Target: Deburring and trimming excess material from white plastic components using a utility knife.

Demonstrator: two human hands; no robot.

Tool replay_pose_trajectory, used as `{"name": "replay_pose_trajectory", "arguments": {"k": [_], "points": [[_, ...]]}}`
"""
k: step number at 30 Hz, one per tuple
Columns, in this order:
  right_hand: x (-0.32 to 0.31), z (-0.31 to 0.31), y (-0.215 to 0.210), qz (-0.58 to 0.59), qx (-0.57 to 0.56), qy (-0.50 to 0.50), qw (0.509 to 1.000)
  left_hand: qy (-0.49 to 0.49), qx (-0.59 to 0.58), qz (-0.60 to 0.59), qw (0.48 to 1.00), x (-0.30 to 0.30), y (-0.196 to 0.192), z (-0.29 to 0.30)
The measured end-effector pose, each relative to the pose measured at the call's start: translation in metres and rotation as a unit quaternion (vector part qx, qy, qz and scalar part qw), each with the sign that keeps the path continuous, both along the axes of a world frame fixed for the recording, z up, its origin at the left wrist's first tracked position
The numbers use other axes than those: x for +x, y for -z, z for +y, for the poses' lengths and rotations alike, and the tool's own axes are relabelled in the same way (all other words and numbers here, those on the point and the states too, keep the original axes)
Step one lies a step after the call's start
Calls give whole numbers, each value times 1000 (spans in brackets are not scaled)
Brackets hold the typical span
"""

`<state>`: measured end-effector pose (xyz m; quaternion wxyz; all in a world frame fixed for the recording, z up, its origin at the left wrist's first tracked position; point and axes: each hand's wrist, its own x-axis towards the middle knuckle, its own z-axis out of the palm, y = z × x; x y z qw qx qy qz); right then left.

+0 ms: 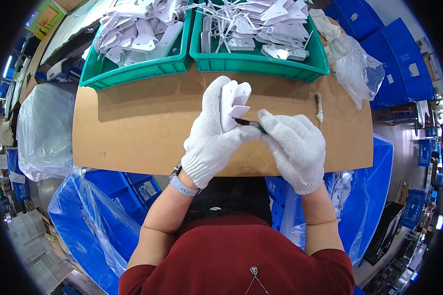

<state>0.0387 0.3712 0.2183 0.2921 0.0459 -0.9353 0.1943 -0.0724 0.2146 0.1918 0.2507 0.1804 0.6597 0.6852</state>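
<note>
In my gloved left hand (209, 135) is a white moulded plastic part (227, 107), upright, with angled flanges and small holes. The fingers are wrapped around its left side and the thumb lies below it. My gloved right hand (298, 147) pinches a small knife (241, 121) with a dark blade; a bit of green shows at the grip. The blade's tip meets the part's lower right edge, close to the left thumb. Most of the knife's handle is hidden by the right fingers.
Two green bins (133, 73) of white parts stand along the far side of the brown work board (133, 142). A thin wrapped stick (319, 108) lies at right near a clear plastic bag (357, 69). Blue crates (396, 59) and plastic-lined blue boxes (83, 206) surround the board.
</note>
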Motion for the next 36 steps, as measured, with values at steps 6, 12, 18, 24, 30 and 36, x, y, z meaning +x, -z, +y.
{"name": "replay_pose_trajectory", "arguments": {"k": [6, 12, 18, 24, 30, 36], "points": [[-1, -5, 2, 31, 0, 4, 1000, -12, -30, -8, 999, 4, -2, -2], [6, 1, 9, 68, -58, 4, 996, 7, 107, -91, 990, 5, -15, -8], [42, 56, 40, -176, -3, 325, 929, 67, 439, -99, 891, -33, 26, -26], [58, 80, 74, -236, -53, 383, 891, 154, 574, -126, 794, -35, 47, -13], [34, -24, 27, -7, -274, 87, 958, 74, 507, -121, 850, -17, 49, -7], [25, -40, 46, -77, -194, 83, 974, 3, 506, -184, 843, -6, 57, -2]]}}
